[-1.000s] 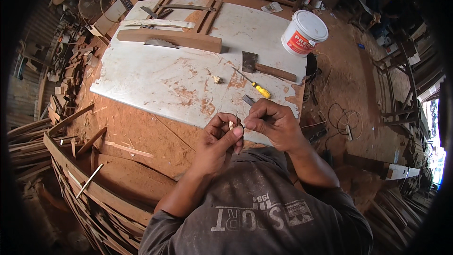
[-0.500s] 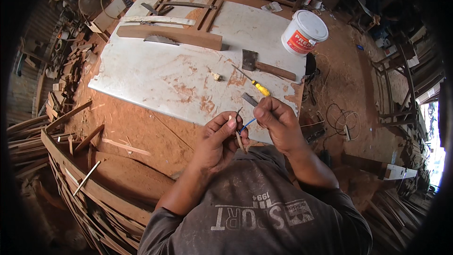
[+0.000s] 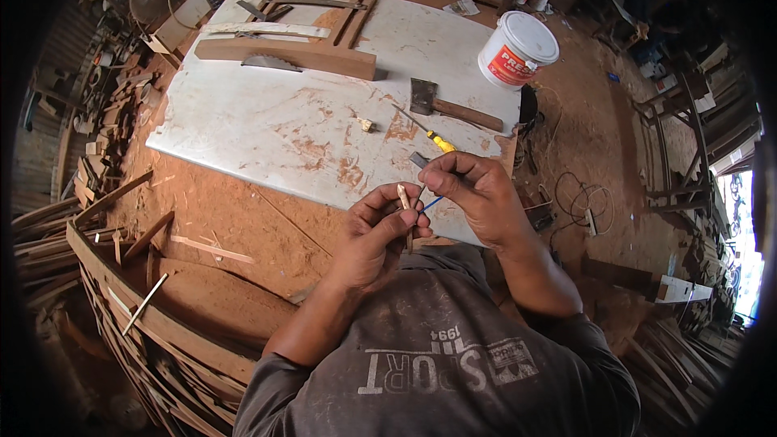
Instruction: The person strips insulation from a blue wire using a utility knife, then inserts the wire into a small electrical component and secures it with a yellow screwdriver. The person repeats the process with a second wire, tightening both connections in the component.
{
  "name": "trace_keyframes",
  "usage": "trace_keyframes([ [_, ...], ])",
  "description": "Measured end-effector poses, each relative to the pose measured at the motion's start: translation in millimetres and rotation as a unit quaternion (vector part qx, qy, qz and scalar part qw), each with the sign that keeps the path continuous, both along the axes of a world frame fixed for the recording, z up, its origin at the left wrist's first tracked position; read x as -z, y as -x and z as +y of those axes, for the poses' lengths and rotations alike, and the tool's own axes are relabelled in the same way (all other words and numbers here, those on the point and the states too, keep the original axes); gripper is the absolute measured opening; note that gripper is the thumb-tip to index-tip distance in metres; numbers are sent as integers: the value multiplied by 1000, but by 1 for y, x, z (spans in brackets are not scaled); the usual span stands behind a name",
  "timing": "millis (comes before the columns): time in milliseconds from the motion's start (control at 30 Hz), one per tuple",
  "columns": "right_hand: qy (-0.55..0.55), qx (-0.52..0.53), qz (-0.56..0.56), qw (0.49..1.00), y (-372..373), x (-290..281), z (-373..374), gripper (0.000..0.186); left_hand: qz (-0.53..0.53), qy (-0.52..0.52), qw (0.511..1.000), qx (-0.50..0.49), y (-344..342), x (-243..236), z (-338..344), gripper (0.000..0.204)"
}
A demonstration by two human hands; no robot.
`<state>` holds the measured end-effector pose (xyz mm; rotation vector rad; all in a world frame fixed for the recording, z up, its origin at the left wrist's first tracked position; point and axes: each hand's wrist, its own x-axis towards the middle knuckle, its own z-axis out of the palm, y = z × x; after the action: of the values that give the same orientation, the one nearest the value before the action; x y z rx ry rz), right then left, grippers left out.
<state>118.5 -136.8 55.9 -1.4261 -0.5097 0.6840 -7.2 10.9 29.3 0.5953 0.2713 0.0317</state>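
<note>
Both hands meet over the near edge of the white board. My left hand [image 3: 374, 231] is closed around a thin cable whose pale, pointed end [image 3: 402, 193] stands up between thumb and fingers. From that grip a blue wire [image 3: 433, 204] runs out to the right. With thumb and forefinger, my right hand [image 3: 473, 190] pinches a thin dark wire close to the left fingertips. Just beyond the right hand lie a yellow-handled screwdriver [image 3: 441, 142] and a flat grey metal blade [image 3: 418, 159], partly hidden by the hand. A small pale plug-like piece [image 3: 367, 125] rests farther left.
On the white board [image 3: 243, 129] lie a hatchet [image 3: 457, 112], a long wooden beam [image 3: 283, 57] and a slotted wooden frame [image 3: 354, 20]. A white bucket [image 3: 518, 48] stands at the far right. Stacked wood strips [image 3: 162, 328] fill the left; a cable [image 3: 575, 194] coils on the right floor.
My right hand has shifted slightly left and closer to the left fingers, now pinching the dark wire. The pale cable end has come into view above my left thumb.
</note>
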Motion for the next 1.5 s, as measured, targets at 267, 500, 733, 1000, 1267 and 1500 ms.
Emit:
trace_keyframes([
  [267, -31, -1, -25, 999, 11, -6, 1, 16, 13, -47, 997, -60, 4, -3, -3, 23],
  [500, -92, 4, -11, 996, 21, 1, 2, 17, 17, -139, 988, -66, 4, -5, -12, 16],
  [733, -136, 11, 126, 983, 28, 10, 3, 16, -14, -212, 973, -95, 5, -8, -17, 11],
  [1000, -157, -1, 407, 900, 40, 1, 3, 19, -103, -255, 955, -112, 8, 2, -15, 10],
  [1267, -131, 12, 385, 913, 34, 5, 5, 18, -66, -300, 946, -102, 7, 0, -11, 9],
  [1500, -59, 31, 100, 993, 29, 7, 5, 14, 0, -283, 954, -100, 3, -2, -9, 7],
])
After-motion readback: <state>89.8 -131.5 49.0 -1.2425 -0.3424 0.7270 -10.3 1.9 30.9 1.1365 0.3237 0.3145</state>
